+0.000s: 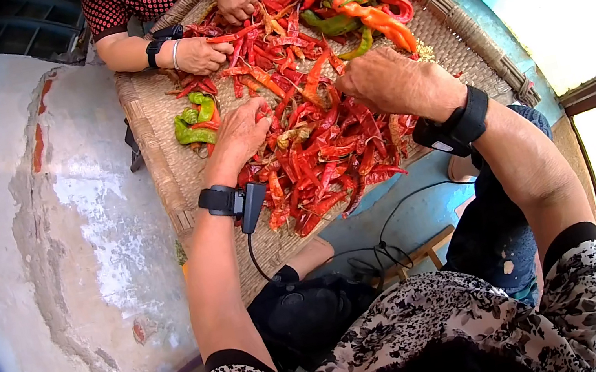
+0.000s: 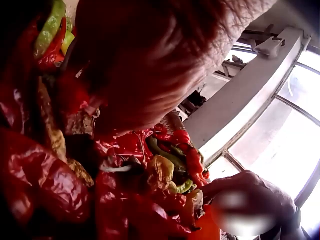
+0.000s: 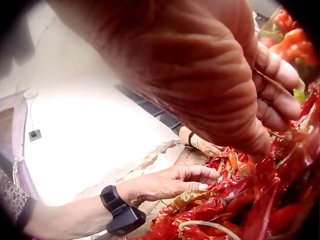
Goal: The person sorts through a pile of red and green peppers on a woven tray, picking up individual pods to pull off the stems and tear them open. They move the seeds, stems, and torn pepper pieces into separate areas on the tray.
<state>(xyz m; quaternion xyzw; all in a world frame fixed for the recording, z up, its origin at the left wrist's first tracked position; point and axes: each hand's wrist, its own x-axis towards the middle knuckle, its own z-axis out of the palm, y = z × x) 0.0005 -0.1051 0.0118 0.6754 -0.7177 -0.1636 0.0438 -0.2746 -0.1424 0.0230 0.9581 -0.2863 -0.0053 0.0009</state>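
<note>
Dried red peppers (image 1: 325, 157) lie heaped on a woven tray (image 1: 167, 169). At the heap's left side is the left hand (image 1: 242, 133), its fingertips beside a small red piece; in the right wrist view this left hand (image 3: 162, 185) has extended fingers, with the thumb apart from them. The right hand (image 1: 396, 85) is over the heap's right side. Up close, the right hand (image 3: 200, 75) has loosely bent fingers (image 3: 277, 107), and its thumb tip is at a red pepper (image 3: 265, 180); contact is unclear. The left hand (image 2: 150, 60) hides part of the peppers beneath it.
Another person's two hands (image 1: 199, 56) work at the heap's far left. Fresh red, orange and green peppers (image 1: 361, 3) lie at the tray's far right, and a few green ones (image 1: 195, 124) at its left. A wall (image 1: 74, 225) stands left; cables (image 1: 381, 251) hang below.
</note>
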